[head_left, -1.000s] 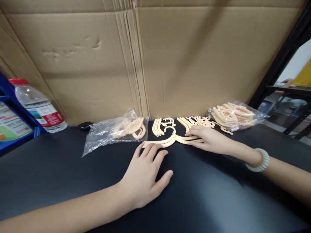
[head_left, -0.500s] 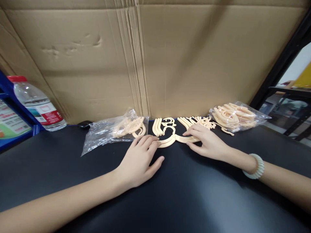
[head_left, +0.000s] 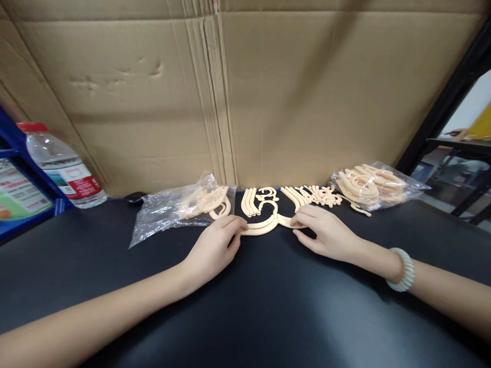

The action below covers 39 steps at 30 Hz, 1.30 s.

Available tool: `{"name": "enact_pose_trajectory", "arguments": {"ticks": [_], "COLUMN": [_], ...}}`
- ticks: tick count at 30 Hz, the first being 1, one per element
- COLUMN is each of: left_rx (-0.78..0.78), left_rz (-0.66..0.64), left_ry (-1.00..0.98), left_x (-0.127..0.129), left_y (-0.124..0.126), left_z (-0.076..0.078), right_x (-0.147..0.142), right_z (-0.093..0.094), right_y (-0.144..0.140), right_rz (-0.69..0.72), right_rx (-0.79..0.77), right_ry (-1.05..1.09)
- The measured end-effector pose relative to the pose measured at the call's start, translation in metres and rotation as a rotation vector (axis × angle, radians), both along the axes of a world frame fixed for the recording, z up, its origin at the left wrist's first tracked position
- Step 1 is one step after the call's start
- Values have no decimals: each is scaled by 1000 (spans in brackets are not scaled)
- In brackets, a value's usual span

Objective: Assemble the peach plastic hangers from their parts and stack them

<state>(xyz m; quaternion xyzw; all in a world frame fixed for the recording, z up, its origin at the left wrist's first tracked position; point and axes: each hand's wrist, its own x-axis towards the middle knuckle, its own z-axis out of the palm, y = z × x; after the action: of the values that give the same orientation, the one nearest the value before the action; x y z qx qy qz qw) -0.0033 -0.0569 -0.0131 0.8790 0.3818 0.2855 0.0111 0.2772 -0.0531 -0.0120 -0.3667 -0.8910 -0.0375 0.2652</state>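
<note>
The left hand (head_left: 215, 248) is curled, and its fingertips pinch the left end of a cream plastic hanger (head_left: 264, 227) that lies flat on the black table (head_left: 268, 306). The right hand (head_left: 326, 232) does the same at the right end, with thumb below and fingers on top, so the hanger is held at both arms and its hook (head_left: 268, 207) points away from the person. Holding it at the two ends seems to keep the thin piece steady and level on the table. On the right wrist there is a pale bracelet (head_left: 402, 269).

Just behind the hanger, near the cardboard wall (head_left: 245, 102), some loose hanger pieces (head_left: 251, 201) lie side by side in a small row, and more small pieces (head_left: 318, 195) are next to them on the right. They are close enough for either hand to reach.

To the left lies a clear plastic bag (head_left: 180, 212) with a few hangers inside, its opening toward the middle. To the right, a fuller bag (head_left: 378, 185) holds many more. Far left, a water bottle (head_left: 61, 168) lies tilted against a blue shelf (head_left: 23, 204).
</note>
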Motion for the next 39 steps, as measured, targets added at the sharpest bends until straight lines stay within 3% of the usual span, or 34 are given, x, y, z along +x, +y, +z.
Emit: {"name": "enact_pose_trajectory", "arguments": {"ticks": [14,18,22,28,39], "left_rx": [80,85,77,84,74], "left_rz": [-9,-20,-77,-180,-182], "left_ry": [-2,13,33,58,70], "left_x": [2,3,2,2,3], "left_y": [-2,-6,-10,-12,-14], "left_z": [2,5,7,9,10], "right_x": [-5,-7,-7,-7,-7], "right_z": [3,4,5,6,6], "right_y": [-9,-10,-9,-10,-10], "right_rz": [74,165,165,149,140], "right_rx": [92,-11,-68,-75,-69], "right_ry": [-67,-142,-131,-149,-171]}}
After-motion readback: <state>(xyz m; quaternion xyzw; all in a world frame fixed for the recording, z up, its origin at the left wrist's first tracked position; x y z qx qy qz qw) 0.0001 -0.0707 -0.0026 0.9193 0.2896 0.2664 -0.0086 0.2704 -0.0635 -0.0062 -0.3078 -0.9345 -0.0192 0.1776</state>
